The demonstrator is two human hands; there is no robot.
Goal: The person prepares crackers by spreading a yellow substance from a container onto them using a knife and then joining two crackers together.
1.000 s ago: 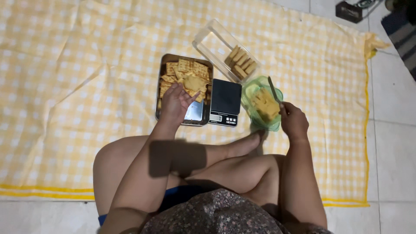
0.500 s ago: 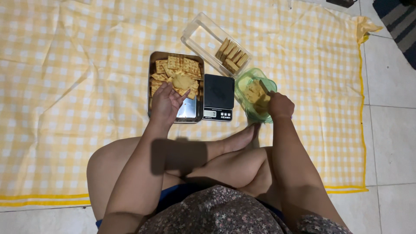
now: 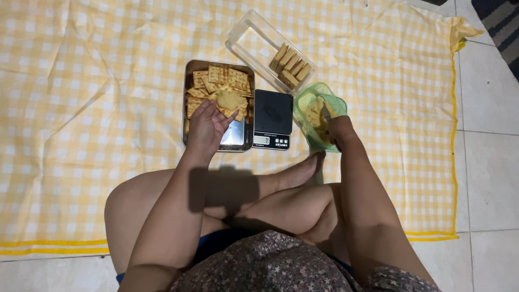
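My left hand (image 3: 208,127) rests over the near half of a steel tray (image 3: 239,139) and holds a square cracker spread with yellow paste (image 3: 231,100). Several plain square crackers (image 3: 216,78) fill the tray's far half. My right hand (image 3: 339,131) grips a thin utensil (image 3: 326,108) that dips into a green plastic tub (image 3: 304,97) of yellow spread. A black kitchen scale (image 3: 273,116) sits between tray and tub. I sit cross-legged, with a bare foot (image 3: 303,168) just below the scale.
A clear rectangular container (image 3: 248,38) holding a row of crackers (image 3: 291,62) lies beyond the scale. Everything rests on a yellow-and-white checked cloth (image 3: 97,108) spread over pale floor tiles (image 3: 486,178). A dark mat corner (image 3: 500,21) shows at top right.
My right hand has moved in over the green tub, the utensil now down in the spread. My left hand stays over the tray with the cracker. The view shifted slightly.
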